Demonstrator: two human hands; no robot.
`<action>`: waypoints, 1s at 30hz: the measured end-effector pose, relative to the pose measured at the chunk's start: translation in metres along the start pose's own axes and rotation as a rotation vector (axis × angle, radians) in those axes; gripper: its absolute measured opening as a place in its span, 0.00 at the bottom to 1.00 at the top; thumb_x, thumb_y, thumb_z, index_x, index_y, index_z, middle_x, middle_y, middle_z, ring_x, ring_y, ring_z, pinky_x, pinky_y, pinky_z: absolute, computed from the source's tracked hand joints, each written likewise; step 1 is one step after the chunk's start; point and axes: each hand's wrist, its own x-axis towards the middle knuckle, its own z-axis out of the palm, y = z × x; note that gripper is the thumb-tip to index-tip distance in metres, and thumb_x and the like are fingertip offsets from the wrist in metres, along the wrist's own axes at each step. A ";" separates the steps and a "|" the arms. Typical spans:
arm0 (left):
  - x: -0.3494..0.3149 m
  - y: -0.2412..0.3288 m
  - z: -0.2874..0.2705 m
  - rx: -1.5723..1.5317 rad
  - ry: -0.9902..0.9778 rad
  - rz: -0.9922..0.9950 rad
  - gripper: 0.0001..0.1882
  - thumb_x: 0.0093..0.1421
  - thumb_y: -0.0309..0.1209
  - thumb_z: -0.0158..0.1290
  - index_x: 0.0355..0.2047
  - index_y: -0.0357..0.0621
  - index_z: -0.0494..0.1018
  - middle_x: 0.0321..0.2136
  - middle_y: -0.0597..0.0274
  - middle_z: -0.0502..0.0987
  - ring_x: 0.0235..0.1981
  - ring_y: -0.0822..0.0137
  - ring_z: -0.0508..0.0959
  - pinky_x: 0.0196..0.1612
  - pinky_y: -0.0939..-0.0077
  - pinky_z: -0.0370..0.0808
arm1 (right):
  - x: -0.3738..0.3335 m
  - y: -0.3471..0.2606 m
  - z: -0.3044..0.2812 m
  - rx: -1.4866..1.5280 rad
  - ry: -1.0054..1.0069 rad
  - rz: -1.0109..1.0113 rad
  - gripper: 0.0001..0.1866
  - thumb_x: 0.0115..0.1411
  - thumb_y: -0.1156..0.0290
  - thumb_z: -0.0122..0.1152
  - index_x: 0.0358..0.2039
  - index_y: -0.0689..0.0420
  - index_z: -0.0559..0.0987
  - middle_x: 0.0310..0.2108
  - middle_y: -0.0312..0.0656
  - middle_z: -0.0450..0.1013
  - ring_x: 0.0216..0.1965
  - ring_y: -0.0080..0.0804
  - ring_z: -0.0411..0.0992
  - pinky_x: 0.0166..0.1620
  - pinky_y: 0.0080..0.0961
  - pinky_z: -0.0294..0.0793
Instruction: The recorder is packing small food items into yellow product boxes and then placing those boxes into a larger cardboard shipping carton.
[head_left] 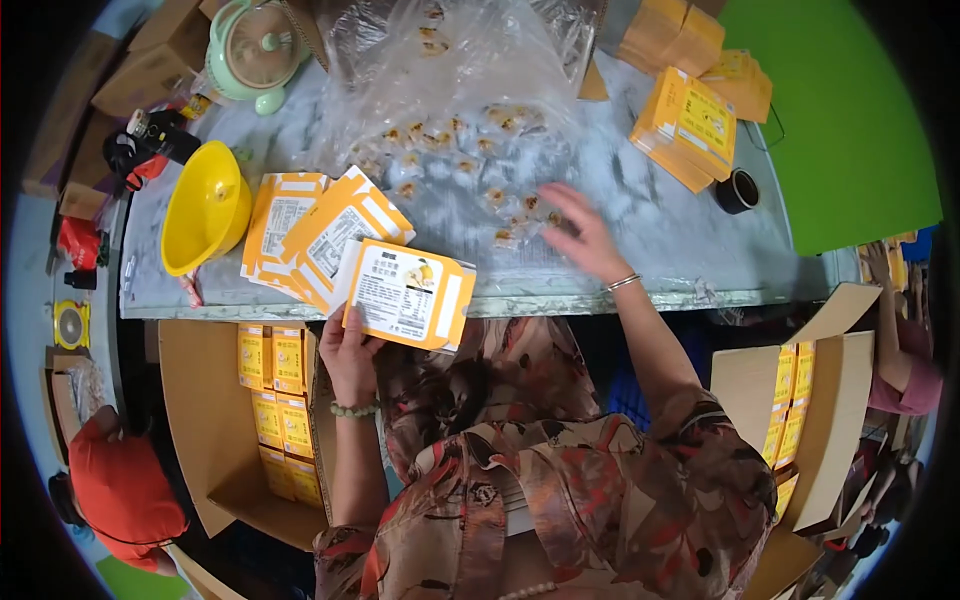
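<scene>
My left hand [349, 355] grips a flat yellow and white carton [405, 292] by its lower left corner, at the table's front edge. Behind it, more flattened cartons [330, 240] lie fanned on the table. My right hand [588, 240] is over the tabletop with fingers spread and nothing in them. Close to its fingertips lie small clear packets [512, 205] with brown and yellow contents. More such packets [440, 135] are scattered farther back, in front of and beneath a large clear plastic bag [440, 70].
A yellow bowl [207, 208] and a green fan [258, 45] stand at left. Carton stacks [690, 125] and a dark cup [738, 190] are at right. Open cardboard boxes [185, 400] [845, 400] with filled cartons flank me. Other people [122, 485] work nearby.
</scene>
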 end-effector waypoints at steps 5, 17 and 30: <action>-0.001 -0.002 0.002 -0.046 0.013 0.016 0.11 0.55 0.31 0.43 0.36 0.38 0.66 0.31 0.58 0.72 0.30 0.68 0.74 0.29 0.72 0.76 | -0.013 0.030 -0.018 0.549 0.316 0.306 0.13 0.52 0.75 0.49 0.40 0.58 0.68 0.38 0.32 0.65 0.40 0.18 0.61 0.44 0.16 0.59; -0.007 -0.002 -0.004 -0.043 -0.006 0.043 0.12 0.55 0.32 0.44 0.36 0.38 0.65 0.30 0.59 0.72 0.29 0.70 0.74 0.27 0.74 0.76 | 0.013 -0.003 -0.005 -0.270 -0.103 -0.030 0.17 0.42 0.72 0.57 0.36 0.52 0.72 0.41 0.39 0.61 0.44 0.32 0.59 0.45 0.24 0.59; -0.008 0.001 0.002 -0.061 -0.007 0.062 0.11 0.55 0.31 0.43 0.36 0.38 0.66 0.28 0.60 0.72 0.27 0.71 0.74 0.27 0.74 0.76 | -0.015 -0.006 -0.045 -0.337 -0.058 -0.173 0.17 0.39 0.70 0.58 0.34 0.51 0.72 0.44 0.40 0.61 0.47 0.37 0.57 0.49 0.29 0.54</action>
